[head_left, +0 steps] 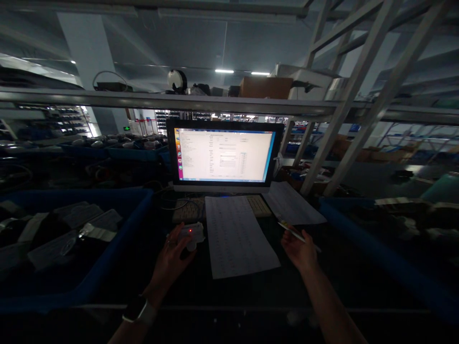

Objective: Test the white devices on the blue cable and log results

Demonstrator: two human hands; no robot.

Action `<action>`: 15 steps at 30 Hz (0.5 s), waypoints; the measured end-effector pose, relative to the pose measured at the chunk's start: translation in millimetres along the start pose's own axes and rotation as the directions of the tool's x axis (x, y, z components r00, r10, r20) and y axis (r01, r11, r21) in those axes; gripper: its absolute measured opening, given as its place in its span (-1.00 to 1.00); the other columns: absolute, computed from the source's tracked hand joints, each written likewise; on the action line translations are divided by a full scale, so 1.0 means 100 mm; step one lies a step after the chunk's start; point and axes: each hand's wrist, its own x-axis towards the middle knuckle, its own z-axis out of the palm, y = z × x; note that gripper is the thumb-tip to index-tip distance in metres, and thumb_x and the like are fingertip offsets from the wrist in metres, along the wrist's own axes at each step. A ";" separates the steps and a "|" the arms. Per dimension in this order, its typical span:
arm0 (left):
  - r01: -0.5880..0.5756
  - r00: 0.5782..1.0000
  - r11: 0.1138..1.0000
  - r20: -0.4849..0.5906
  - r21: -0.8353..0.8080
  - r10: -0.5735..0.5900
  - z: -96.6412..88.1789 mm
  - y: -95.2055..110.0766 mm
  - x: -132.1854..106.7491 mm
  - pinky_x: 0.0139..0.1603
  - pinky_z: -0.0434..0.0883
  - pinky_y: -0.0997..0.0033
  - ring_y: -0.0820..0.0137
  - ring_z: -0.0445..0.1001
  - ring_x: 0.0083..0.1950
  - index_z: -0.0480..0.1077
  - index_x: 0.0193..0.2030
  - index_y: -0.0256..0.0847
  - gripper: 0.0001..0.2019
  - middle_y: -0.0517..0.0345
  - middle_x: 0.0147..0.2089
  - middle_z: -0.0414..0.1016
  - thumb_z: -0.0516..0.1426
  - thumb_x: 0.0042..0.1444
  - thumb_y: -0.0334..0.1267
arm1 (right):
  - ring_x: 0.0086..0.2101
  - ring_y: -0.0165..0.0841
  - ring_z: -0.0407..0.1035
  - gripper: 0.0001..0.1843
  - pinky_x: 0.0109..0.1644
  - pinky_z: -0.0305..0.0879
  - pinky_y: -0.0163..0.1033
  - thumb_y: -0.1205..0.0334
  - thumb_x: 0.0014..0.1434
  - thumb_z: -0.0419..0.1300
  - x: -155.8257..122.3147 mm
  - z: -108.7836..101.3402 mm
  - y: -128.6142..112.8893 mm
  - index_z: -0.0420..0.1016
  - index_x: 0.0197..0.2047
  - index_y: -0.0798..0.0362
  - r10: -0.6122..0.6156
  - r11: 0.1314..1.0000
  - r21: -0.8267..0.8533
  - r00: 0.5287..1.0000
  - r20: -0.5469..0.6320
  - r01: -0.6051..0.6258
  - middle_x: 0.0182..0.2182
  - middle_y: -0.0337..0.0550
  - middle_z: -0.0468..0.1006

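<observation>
My left hand [175,248] is closed around a small white device [195,231] with a glowing red light, just left of a printed sheet [236,239]. Part of the device is covered by my fingers. On the other side of the sheet, my right hand [299,246] grips a slim white pen [296,234], its tip pointing up and left. The sheet lies over the middle of a pale keyboard [188,210]. A second paper [296,205] rests beyond my right hand.
A lit monitor [222,155] stands behind the keyboard. A blue bin [122,229] with packaged parts is at the left, another blue bin [358,239] at the right. Overhead runs a shelf [143,99] carrying a cardboard box [265,87]. Slanting metal posts [355,114] rise at the right.
</observation>
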 end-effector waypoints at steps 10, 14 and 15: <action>0.056 0.998 0.998 0.007 -0.031 -0.055 0.00 0.02 0.00 0.06 0.46 0.05 0.10 0.30 0.23 0.37 -0.06 -0.11 -0.73 -0.04 0.29 0.22 0.18 0.06 -0.26 | -0.58 -0.42 0.34 -0.77 -0.54 0.32 -0.31 0.06 0.02 0.10 0.00 0.02 -0.02 0.46 -0.40 0.03 0.031 1.000 0.006 0.999 -0.043 -0.031 -0.62 -0.23 0.44; 0.063 0.998 0.997 0.014 -0.040 -0.062 -0.01 0.03 0.01 0.09 0.44 0.04 0.10 0.30 0.23 0.37 -0.07 -0.11 -0.73 -0.04 0.28 0.23 0.18 0.05 -0.26 | -0.57 -0.41 0.36 -0.78 -0.52 0.34 -0.30 0.06 0.02 0.11 0.02 -0.03 -0.01 0.46 -0.39 0.02 0.023 1.000 -0.005 0.999 -0.024 -0.023 -0.61 -0.23 0.46; 0.065 0.998 0.997 0.018 -0.038 -0.065 -0.01 0.03 0.00 0.09 0.43 0.04 0.10 0.30 0.23 0.37 -0.07 -0.10 -0.73 -0.04 0.28 0.23 0.18 0.05 -0.25 | -0.56 -0.41 0.36 -0.78 -0.52 0.35 -0.30 0.07 0.03 0.10 0.02 -0.03 -0.01 0.46 -0.39 0.02 0.020 1.000 -0.005 1.000 -0.022 -0.020 -0.60 -0.22 0.46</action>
